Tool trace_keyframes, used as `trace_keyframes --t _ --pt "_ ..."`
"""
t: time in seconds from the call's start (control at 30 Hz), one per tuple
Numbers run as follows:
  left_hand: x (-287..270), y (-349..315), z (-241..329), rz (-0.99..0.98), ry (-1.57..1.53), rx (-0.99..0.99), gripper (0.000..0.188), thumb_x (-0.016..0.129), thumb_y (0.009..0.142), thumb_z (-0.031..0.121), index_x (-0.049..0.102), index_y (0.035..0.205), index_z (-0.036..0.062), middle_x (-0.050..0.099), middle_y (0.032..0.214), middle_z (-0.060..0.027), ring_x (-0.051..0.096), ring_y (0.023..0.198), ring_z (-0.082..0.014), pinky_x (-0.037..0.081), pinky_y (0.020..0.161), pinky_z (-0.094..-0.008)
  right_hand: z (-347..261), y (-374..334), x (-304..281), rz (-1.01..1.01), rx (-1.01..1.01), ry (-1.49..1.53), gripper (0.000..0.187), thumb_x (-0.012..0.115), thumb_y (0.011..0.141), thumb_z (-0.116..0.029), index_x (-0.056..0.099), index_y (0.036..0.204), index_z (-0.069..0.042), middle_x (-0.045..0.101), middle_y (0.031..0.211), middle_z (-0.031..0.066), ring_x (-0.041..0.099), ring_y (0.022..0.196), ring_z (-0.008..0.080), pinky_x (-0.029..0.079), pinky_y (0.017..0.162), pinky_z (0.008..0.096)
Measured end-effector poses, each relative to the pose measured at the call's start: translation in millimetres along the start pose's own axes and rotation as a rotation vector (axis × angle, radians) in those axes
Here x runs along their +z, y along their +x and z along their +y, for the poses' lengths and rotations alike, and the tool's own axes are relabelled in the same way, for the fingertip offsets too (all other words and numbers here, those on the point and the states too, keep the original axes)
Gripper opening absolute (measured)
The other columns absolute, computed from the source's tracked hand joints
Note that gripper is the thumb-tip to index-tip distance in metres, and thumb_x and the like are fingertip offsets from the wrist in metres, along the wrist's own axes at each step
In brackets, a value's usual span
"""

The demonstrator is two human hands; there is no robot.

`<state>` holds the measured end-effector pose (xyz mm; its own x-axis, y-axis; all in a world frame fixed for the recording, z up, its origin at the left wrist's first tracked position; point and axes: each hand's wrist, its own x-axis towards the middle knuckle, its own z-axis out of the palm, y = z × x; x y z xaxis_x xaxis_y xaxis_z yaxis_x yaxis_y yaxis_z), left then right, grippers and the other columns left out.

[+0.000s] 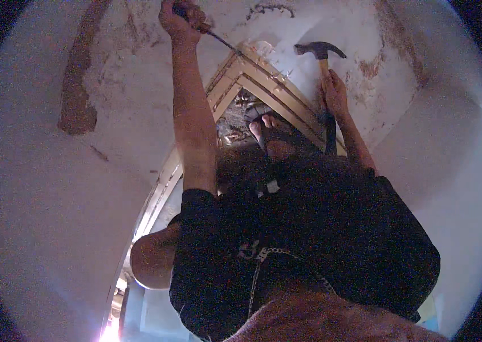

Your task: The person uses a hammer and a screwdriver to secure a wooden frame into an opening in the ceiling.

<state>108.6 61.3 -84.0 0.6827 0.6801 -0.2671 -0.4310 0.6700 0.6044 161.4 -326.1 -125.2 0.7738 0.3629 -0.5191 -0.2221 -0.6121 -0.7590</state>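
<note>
My left hand (182, 21) is raised at the top and closed around the dark handle of a screwdriver-like tool (219, 38) with a long thin shaft. The shaft slants down to the right, its tip at or very near the corner of a cream moulded frame (278, 91). On the right, my right hand (335, 94) grips a claw hammer (322, 50) by its yellow and black handle. The dark hammer head is held up, apart from the tool and the frame. Pale chips or scraped material show along the frame's corner.
Around the frame, the whitish wall surface (138, 74) has rough brown patches where the coating is gone. A brown strip (78, 105) runs down the left. Below the frame's corner, my sandalled foot (272, 134) stands near debris (232, 128). Bright light enters at lower left.
</note>
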Motion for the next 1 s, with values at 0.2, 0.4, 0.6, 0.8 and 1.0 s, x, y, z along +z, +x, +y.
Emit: trace_keyframes --t 0.2,0.4,0.6,0.8,1.0 --pt "-53 23 -12 0.151 0.098 -0.116 0.041 0.043 0.084 0.043 0.037 0.056 0.0139 0.037 0.043 -0.0019 0.028 0.034 -0.0151 0.025 0.034 -0.0298 21 8 -5 0.061 -0.148 -0.092 0.041 0.047 0.094 -0.035 0.050 0.112 0.002 0.055 0.069 0.0028 0.047 0.049 0.0109 0.040 0.045 0.0274" --pt "-44 20 -16 -0.032 0.077 -0.040 0.040 0.043 0.085 0.040 0.040 0.055 0.0134 0.036 0.043 -0.0014 0.028 0.034 -0.0149 0.022 0.033 -0.0294 22 8 2 0.107 -0.017 0.079 0.031 0.042 0.097 -0.033 0.052 0.103 -0.003 0.047 0.062 -0.0016 0.041 0.043 0.0071 0.035 0.039 0.0231" --pt "14 -17 3 0.069 0.134 -0.170 0.036 0.046 0.085 0.034 0.043 0.056 0.0133 0.037 0.044 -0.0006 0.026 0.031 -0.0134 0.023 0.031 -0.0303 -4 0 0 0.020 -0.014 0.118 0.030 0.043 0.097 -0.030 0.052 0.103 -0.002 0.046 0.062 -0.0022 0.042 0.047 0.0059 0.035 0.040 0.0220" --pt "0 -34 33 0.028 0.057 -0.016 0.030 0.050 0.085 0.033 0.043 0.063 0.0124 0.042 0.048 -0.0022 0.026 0.031 -0.0128 0.022 0.031 -0.0289 -5 -2 -1 0.044 -0.011 0.043 0.037 0.046 0.094 -0.031 0.052 0.110 0.003 0.053 0.064 0.0040 0.050 0.052 0.0133 0.041 0.046 0.0291" --pt "10 -47 26 0.093 -0.023 0.106 0.035 0.049 0.084 0.035 0.044 0.059 0.0118 0.042 0.046 -0.0020 0.029 0.030 -0.0142 0.021 0.030 -0.0290 7 4 -4 0.034 -0.040 -0.009 0.039 0.046 0.094 -0.029 0.051 0.111 0.005 0.056 0.066 0.0069 0.052 0.053 0.0145 0.041 0.047 0.0301"
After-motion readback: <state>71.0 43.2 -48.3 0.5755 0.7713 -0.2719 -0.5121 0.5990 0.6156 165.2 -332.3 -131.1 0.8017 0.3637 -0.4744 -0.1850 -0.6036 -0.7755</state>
